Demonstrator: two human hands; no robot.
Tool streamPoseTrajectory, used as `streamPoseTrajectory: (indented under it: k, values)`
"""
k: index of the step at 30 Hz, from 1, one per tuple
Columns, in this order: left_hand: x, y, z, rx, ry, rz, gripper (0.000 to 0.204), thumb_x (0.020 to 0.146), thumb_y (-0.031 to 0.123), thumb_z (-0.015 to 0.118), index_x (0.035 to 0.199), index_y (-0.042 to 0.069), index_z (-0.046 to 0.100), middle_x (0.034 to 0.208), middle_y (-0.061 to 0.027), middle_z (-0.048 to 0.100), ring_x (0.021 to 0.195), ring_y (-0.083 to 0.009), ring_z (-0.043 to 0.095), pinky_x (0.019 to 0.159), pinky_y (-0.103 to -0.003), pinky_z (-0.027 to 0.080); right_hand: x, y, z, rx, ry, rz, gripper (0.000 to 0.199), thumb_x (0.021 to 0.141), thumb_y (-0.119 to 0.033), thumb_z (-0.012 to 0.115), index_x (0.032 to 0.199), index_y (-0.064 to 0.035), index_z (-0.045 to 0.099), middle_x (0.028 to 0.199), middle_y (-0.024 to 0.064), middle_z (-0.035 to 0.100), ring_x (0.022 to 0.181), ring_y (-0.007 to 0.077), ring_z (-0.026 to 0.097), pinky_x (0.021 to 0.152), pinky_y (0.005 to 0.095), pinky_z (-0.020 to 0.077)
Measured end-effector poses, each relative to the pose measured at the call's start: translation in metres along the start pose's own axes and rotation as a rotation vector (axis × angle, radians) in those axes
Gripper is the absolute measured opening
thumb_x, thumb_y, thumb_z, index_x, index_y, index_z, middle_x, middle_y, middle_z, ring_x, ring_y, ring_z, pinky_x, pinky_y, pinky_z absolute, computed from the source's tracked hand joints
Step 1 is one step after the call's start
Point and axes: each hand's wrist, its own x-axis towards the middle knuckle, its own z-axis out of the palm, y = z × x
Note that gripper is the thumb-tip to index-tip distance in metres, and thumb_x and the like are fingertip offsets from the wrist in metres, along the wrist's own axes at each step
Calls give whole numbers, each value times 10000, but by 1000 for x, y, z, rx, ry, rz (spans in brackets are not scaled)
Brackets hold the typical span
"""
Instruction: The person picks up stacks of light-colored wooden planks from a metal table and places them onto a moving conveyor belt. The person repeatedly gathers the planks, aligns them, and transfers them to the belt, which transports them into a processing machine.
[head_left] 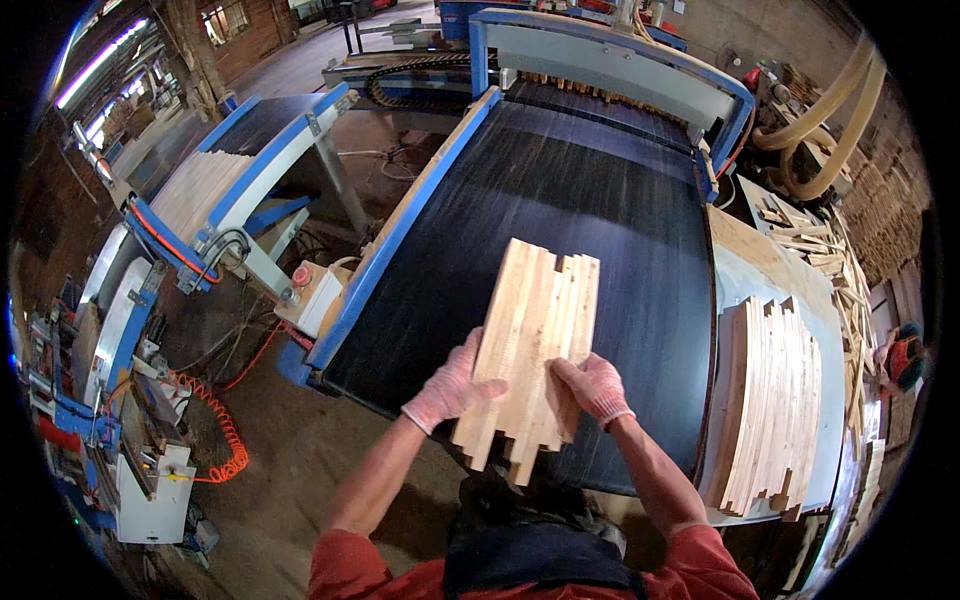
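Between my two gloved hands is a bundle of pale wooden strips (535, 345), laid side by side with uneven ends. My left hand (452, 387) grips its left edge, thumb lying over the top. On the opposite edge my right hand (592, 387) is closed, its thumb also on the upper face. The fingers under the bundle are hidden. Beneath and beyond it spreads the near part of a wide black conveyor belt (590, 200). Whether the strips touch the belt I cannot tell.
Right of the belt, a second stack of strips (770, 400) lies on a side table (735, 285). Loose offcuts (840, 290) pile beyond it. A blue-framed machine gantry (620, 65) spans the belt's far end. At left stand a control box with a red button (302, 276) and another conveyor (270, 160).
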Motion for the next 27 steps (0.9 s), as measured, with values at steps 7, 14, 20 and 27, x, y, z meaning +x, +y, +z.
streamPoseTrajectory:
  k: [7, 14, 20, 27]
  values:
    - [37, -42, -104, 751, -10, -329, 967, 868, 619, 717, 1541, -8, 416, 1519, -272, 475, 1415, -421, 440, 1242, -498, 282, 43, -79, 81, -55, -37, -118, 804, 817, -597, 756, 1142, 124, 611, 999, 284, 754, 1006, 388, 756, 885, 432, 582]
    - [16, -34, -119, 1014, 261, -255, 1020, 950, 700, 542, 1616, -35, 307, 1693, -248, 281, 1600, -393, 171, 1310, -480, 67, 112, -155, 133, -41, -121, -108, 813, 823, -550, 763, 1181, 167, 624, 999, 304, 754, 1002, 396, 761, 859, 434, 602]
    - [-57, 2, -64, 311, 429, 171, 577, 929, 253, 730, 1407, -40, 593, 1440, -267, 593, 1347, -416, 565, 1151, -438, 440, 146, -174, 161, 30, -261, -120, 684, 851, -537, 755, 1183, 58, 701, 1000, 182, 792, 936, 286, 784, 824, 386, 620]
    - [-82, 25, 51, -286, 344, 32, 411, 1004, 105, 593, 1364, -87, 633, 1396, -195, 662, 1288, -283, 633, 1137, -389, 459, 73, -103, 59, 159, -511, -286, 633, 928, -523, 659, 1354, -58, 610, 1000, 149, 675, 814, 202, 649, 647, 369, 552]
